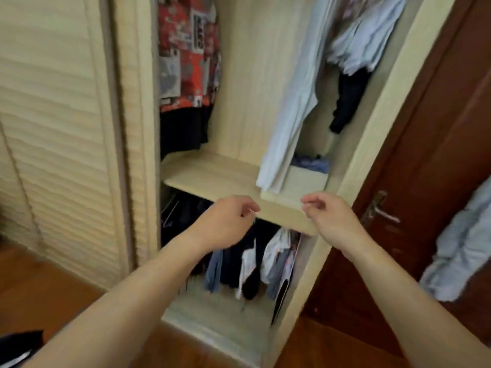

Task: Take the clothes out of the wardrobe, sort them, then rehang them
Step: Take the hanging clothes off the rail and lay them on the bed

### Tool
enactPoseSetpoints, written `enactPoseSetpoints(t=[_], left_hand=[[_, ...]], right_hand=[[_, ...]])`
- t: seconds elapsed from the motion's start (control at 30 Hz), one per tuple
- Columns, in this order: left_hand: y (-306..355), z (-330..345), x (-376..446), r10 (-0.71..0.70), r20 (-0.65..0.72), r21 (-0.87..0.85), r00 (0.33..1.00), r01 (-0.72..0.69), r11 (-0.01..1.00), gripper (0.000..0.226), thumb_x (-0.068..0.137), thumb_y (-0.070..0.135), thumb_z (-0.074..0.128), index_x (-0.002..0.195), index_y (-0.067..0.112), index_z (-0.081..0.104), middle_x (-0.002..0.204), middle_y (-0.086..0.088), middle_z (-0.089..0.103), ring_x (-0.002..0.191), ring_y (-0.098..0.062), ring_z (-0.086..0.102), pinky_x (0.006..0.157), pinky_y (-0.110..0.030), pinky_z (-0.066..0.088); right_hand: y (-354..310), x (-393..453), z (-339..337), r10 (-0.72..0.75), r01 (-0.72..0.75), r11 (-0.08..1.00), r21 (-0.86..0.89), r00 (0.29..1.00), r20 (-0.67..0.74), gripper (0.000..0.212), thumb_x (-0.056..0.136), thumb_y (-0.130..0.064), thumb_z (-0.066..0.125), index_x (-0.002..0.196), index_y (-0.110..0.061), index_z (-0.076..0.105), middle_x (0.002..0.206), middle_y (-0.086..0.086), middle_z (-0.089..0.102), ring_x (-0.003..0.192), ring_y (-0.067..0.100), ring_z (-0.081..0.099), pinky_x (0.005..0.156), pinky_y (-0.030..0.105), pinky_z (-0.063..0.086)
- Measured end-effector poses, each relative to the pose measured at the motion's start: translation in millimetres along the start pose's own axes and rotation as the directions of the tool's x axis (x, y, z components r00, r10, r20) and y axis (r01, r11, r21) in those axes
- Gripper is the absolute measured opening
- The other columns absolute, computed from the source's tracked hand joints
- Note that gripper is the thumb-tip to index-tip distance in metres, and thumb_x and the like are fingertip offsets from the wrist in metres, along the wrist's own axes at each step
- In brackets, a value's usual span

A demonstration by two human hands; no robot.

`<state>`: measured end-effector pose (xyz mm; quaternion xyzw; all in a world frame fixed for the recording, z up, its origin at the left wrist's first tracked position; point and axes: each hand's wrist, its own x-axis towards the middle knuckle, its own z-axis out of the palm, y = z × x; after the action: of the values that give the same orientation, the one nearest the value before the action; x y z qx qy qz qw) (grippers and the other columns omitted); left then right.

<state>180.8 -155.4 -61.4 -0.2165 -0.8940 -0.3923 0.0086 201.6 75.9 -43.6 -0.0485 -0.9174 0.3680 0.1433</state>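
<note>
The cream wardrobe (377,123) stands open ahead of me. In its upper section hang a red patterned garment (186,51) at the left, pale blue trousers (289,112) in the middle, a pale blue shirt (369,41) and a black garment (348,102) at the right. Below the shelf (212,173) hang several dark, blue and white clothes (252,261). My left hand (225,221) and my right hand (329,216) hover in front of the shelf edge, fingers loosely curled, holding nothing.
A louvred sliding door (53,128) covers the wardrobe's left side. A brown wooden door (438,155) with a metal handle (380,208) stands at the right, with a pale blue garment (462,248) hanging on it. A folded blue cloth (310,163) lies on the shelf. Wooden floor lies below.
</note>
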Motion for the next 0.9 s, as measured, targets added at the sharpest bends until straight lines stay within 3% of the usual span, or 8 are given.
enactPoseSetpoints(t=[0.07,0.17,0.33,0.47,0.63,0.7,0.8,0.9], left_hand=[[50,-25,57,0.132,-0.039,0.064,0.991,-0.129,0.99,0.024,0.101,0.024,0.054,0.119,0.025,0.069,0.106,0.005,0.07,0.09,-0.008,0.063,0.066,-0.003,0.041],[108,-67,123,0.259,-0.098,0.146,0.961,-0.243,0.959,0.023,0.1,0.023,0.054,0.114,0.024,0.072,0.104,0.005,0.07,0.092,-0.012,0.066,0.064,-0.015,0.044],[141,-144,227,0.347,-0.147,0.366,0.926,-0.275,0.889,0.025,0.099,0.026,0.05,0.111,0.024,0.072,0.103,0.005,0.071,0.091,-0.015,0.067,0.081,-0.032,0.056],[128,-210,299,0.422,-0.207,0.639,0.883,-0.204,0.741,0.027,0.097,0.027,0.047,0.107,0.024,0.072,0.103,-0.001,0.071,0.089,-0.024,0.067,0.082,-0.04,0.059],[89,-265,371,0.474,-0.222,0.693,0.852,-0.204,0.691,0.027,0.094,0.031,0.042,0.099,0.029,0.069,0.099,0.0,0.068,0.087,-0.025,0.065,0.08,-0.04,0.057],[78,-279,394,0.496,-0.195,0.694,0.846,-0.238,0.679,0.027,0.094,0.033,0.043,0.099,0.029,0.069,0.101,0.0,0.068,0.088,-0.025,0.065,0.079,-0.038,0.057],[72,-299,423,0.548,-0.189,0.708,0.815,-0.273,0.651,0.026,0.096,0.032,0.044,0.099,0.027,0.069,0.101,0.001,0.068,0.089,-0.024,0.064,0.075,-0.034,0.054],[59,-316,441,0.577,-0.188,0.694,0.795,-0.308,0.651,0.027,0.096,0.031,0.044,0.098,0.027,0.07,0.097,0.003,0.069,0.084,-0.021,0.065,0.074,-0.035,0.057]], right_hand=[[-16,36,-51,-0.092,0.089,0.995,-0.037,0.992,-0.085,0.016,0.097,-0.022,0.057,0.107,-0.03,0.068,0.099,-0.01,0.066,0.089,0.005,0.061,0.07,0.014,0.044],[-42,76,-97,-0.193,0.177,0.977,-0.117,0.97,-0.149,0.017,0.099,-0.023,0.055,0.106,-0.036,0.064,0.1,-0.017,0.064,0.092,-0.001,0.059,0.068,0.008,0.04],[-101,155,-134,-0.332,0.231,0.896,-0.38,0.916,-0.226,0.015,0.098,-0.028,0.054,0.104,-0.038,0.063,0.1,-0.017,0.063,0.095,0.004,0.06,0.086,0.027,0.051],[-156,230,-144,-0.483,0.247,0.795,-0.554,0.811,-0.331,0.017,0.094,-0.026,0.05,0.099,-0.027,0.067,0.096,-0.009,0.065,0.089,0.013,0.059,0.077,0.034,0.051],[-219,339,-158,-0.561,0.076,0.721,-0.689,0.648,-0.515,0.013,0.086,-0.016,0.051,0.079,-0.013,0.061,0.086,0.005,0.057,0.087,0.03,0.058,0.062,0.034,0.038],[-247,376,-172,-0.581,-0.077,0.655,-0.751,0.584,-0.567,0.012,0.085,-0.011,0.051,0.087,-0.009,0.062,0.096,0.013,0.056,0.097,0.035,0.054,0.072,0.038,0.04],[-279,416,-184,-0.487,-0.33,0.554,-0.764,0.616,-0.619,0.027,0.091,-0.017,0.049,0.113,-0.008,0.062,0.123,0.016,0.054,0.116,0.036,0.045,0.093,0.042,0.04],[-298,445,-172,-0.446,-0.451,0.373,-0.811,0.679,-0.583,0.031,0.093,-0.02,0.049,0.122,-0.016,0.061,0.124,0.011,0.06,0.123,0.034,0.044,0.102,0.045,0.034]])
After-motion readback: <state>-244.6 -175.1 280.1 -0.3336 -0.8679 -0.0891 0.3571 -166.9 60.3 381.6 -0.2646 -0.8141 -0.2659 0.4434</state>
